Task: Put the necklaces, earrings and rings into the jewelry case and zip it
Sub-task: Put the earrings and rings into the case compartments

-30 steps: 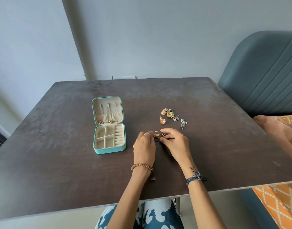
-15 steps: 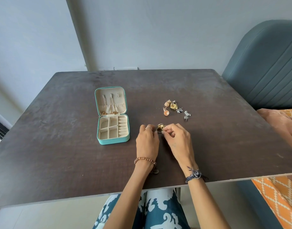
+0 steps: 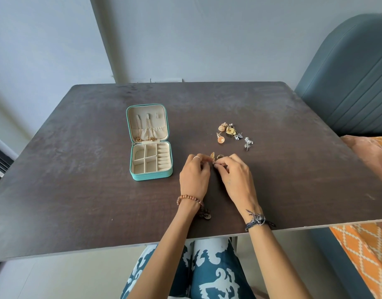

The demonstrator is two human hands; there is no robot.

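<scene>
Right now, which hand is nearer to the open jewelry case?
Left. The left hand lies just right of the jewelry case; the right hand sits farther right, beyond the left. Both touch the small gold pieces.

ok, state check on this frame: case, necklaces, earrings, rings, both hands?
jewelry case: open, lid lying back, unzipped, tray compartments look empty
necklaces: hung inside the lid
earrings: loose on the table, right of the case
rings: small gold cluster between both hands
left hand: fingers curled, pinching the rings
right hand: fingers curled, pinching the rings
</scene>
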